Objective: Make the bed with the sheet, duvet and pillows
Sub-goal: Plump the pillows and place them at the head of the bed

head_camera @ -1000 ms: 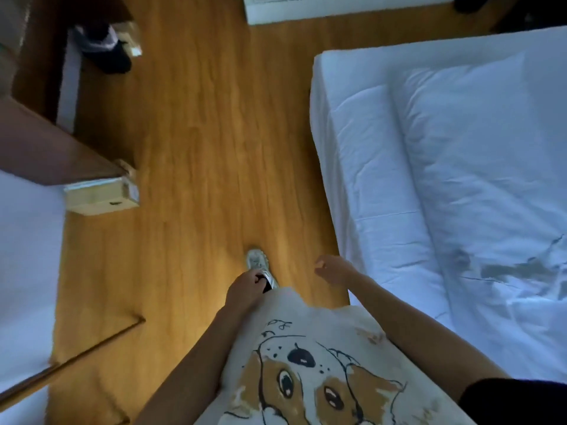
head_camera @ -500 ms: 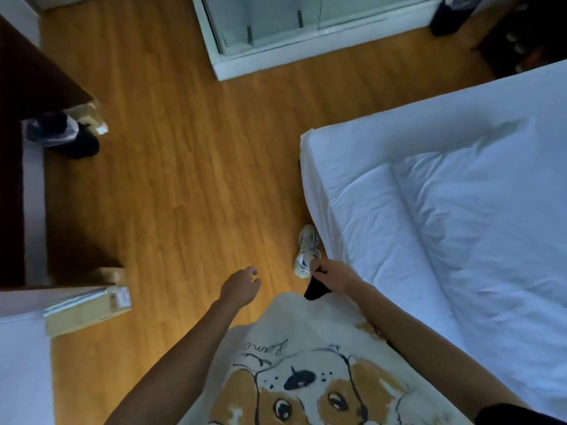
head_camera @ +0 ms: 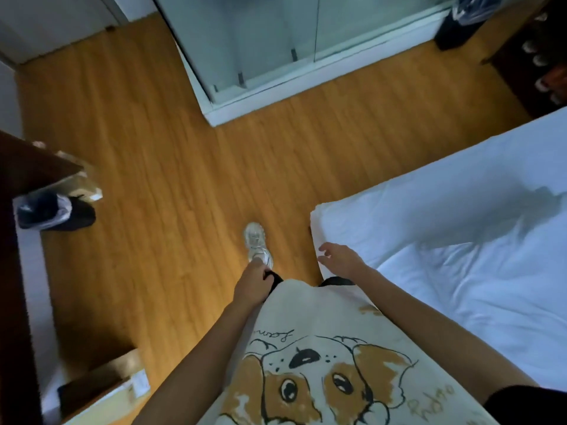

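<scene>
While the person stands at the bed corner, the right hand (head_camera: 337,258) hovers relaxed with fingers spread, holding nothing, near the white fitted sheet (head_camera: 399,216). Left hand (head_camera: 253,282) hangs loosely curled, empty. Rumpled duvet (head_camera: 478,280) lies right.

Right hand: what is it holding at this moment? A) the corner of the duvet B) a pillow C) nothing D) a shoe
C: the right hand hangs with loosely spread fingers beside the bed corner, holding nothing.
</scene>
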Motion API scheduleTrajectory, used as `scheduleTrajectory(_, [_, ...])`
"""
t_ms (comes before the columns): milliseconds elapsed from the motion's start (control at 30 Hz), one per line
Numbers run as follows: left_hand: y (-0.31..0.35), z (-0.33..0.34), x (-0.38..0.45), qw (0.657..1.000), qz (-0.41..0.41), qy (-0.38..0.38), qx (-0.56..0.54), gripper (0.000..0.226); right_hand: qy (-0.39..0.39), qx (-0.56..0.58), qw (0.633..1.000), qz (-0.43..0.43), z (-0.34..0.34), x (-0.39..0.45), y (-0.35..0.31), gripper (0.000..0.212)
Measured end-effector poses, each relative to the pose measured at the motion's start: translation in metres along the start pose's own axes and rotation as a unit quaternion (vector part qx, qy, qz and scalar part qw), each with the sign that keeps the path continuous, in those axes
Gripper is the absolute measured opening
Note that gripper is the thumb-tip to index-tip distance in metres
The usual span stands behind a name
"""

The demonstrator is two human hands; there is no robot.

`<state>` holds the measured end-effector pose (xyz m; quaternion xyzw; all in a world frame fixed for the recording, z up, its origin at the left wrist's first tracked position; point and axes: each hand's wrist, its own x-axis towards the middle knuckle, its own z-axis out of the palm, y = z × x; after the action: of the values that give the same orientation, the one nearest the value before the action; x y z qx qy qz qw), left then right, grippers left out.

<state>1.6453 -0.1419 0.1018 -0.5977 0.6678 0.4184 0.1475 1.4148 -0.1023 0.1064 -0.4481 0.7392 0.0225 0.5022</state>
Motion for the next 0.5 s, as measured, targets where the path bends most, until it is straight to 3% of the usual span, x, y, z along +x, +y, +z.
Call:
scheduleTrajectory(233, [0.032,-0.148,0.167,0.985,0.084,-0.067,0.135,0.028,0.067,0.115,0.987,0.090,-0.066,0.110,-0.078,0.033])
scheduleTrajectory(333, [0.061,-0.212,0.214,0.967,0.146,-0.059,0.199,0.030,0.094,0.177,0.973,0.112,-0.093,0.138,-0.112,0.033])
scheduleTrajectory(500, [0.126,-0.269,0.287,0.937,0.204,-0.096,0.268,0.037,0.137,0.248,0.945,0.162,-0.135,0.162,-0.133,0.033])
